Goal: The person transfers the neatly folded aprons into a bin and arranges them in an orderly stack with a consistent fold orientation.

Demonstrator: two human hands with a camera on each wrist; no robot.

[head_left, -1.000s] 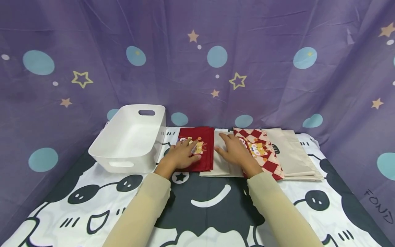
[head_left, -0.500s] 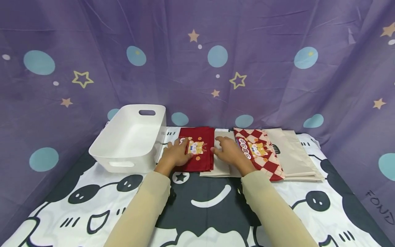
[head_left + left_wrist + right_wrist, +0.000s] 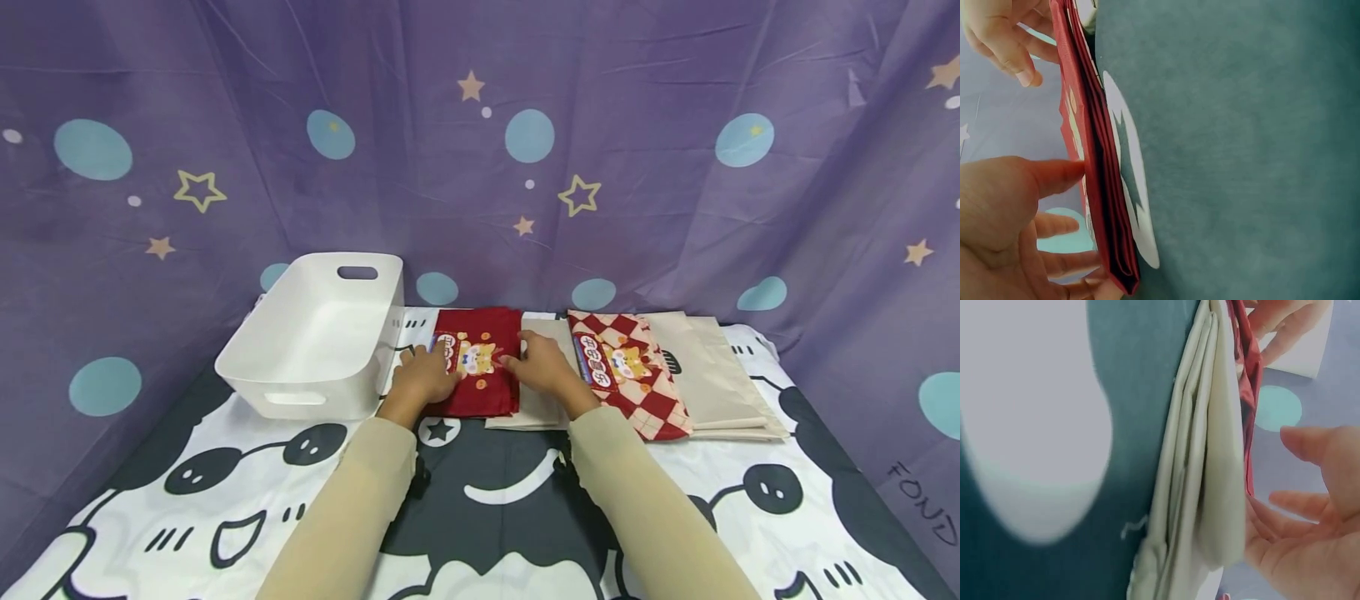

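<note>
A folded red cloth (image 3: pixel 470 400) with a cartoon animal print lies between my hands; the left wrist view shows its stacked layers. My left hand (image 3: pixel 422 379) is at its left side, with the thumb (image 3: pixel 1060 175) touching the top near the front edge and the fingers spread along the left end. My right hand (image 3: pixel 545 367) is at its right edge, over a folded cream cloth (image 3: pixel 536 410) that lies partly beneath the red one. The right thumb (image 3: pixel 1304 442) and fingers are apart. A red-and-cream checked folded cloth (image 3: pixel 645 392) lies right of this hand.
A white plastic bin (image 3: pixel 315 333) with handle slots stands left of the red cloth. More folded cream cloths (image 3: pixel 720 383) lie at the right, beside the checked one. A purple curtain (image 3: pixel 480 167) hangs behind the table with its cartoon-print cover (image 3: pixel 502 533).
My right hand has moved left, off the checked cloth to the red cloth's right edge. My left hand has shifted slightly left, from over the red cloth's print to its left side. The cloths stay put.
</note>
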